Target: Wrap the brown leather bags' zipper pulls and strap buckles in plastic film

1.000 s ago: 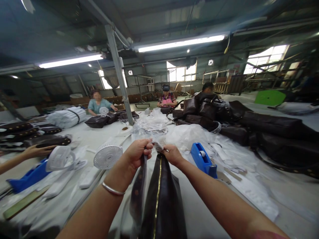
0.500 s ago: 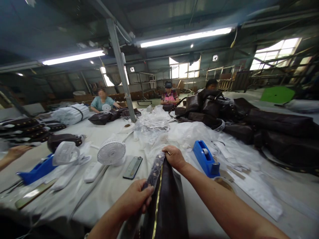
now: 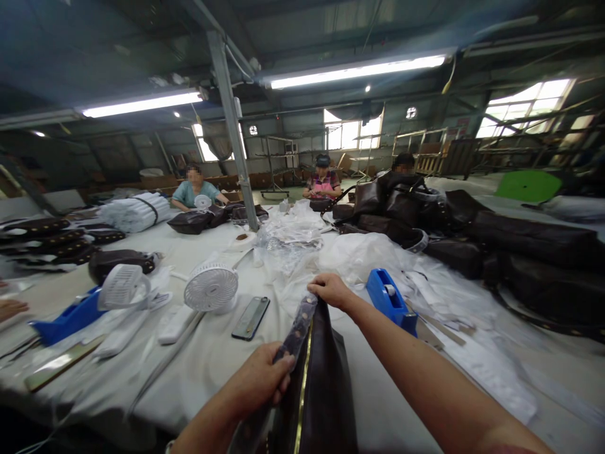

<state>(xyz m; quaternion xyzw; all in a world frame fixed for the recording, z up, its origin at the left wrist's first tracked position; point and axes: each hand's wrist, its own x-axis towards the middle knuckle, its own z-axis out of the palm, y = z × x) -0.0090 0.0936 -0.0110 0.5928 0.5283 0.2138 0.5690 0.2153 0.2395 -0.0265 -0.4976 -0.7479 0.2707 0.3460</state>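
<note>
A dark brown leather bag [image 3: 326,384] with a gold zipper stands at the table's near edge, right in front of me. Along its left side runs a studded strap [image 3: 299,325] covered in clear plastic film. My left hand [image 3: 265,372] is closed around the strap partway down. At the strap's far end, by the top corner of the bag, my right hand [image 3: 331,291] pinches it. The strap is stretched between both hands, and its lower part passes beneath my left hand toward me.
Left of the bag lie a phone [image 3: 251,318], a white fan [image 3: 211,288] and a blue tape dispenser [image 3: 70,318]. Another blue tape dispenser [image 3: 390,299] stands right, near crumpled plastic [image 3: 363,252]. Dark bags [image 3: 534,230] are piled at right. Co-workers sit across the table.
Both hands keep their hold on the strap and have hardly moved. The view has shifted slightly. A co-worker's hand at the far left has drawn back toward the edge.
</note>
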